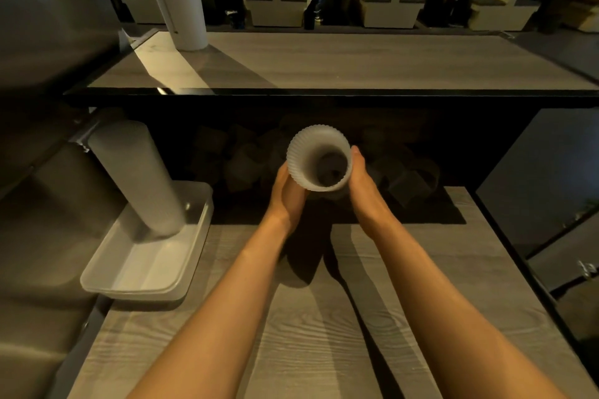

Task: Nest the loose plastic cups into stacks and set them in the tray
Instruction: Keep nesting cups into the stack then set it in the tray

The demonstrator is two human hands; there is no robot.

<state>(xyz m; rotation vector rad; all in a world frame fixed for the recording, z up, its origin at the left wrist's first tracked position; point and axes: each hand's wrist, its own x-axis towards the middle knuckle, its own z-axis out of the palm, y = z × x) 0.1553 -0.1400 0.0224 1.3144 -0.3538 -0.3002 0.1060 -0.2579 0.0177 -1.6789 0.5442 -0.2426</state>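
My left hand (287,194) and right hand (363,185) clasp a ribbed cup stack (319,159) near the tabletop's far edge; light, thin-walled, likely slippery, best gripped low.

Both hands, left (287,196) and right (363,191), clasp a ribbed cup stack (319,159); dim loose cups (246,162), seemingly, lie beyond.

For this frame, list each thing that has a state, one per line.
Cup stack in hands: held upright, mouth open towards the camera.
Left hand: gripping the stack's side.
Right hand: gripping its other side.
Tall stack: standing in the tray, leaning.
Tray: otherwise bare.
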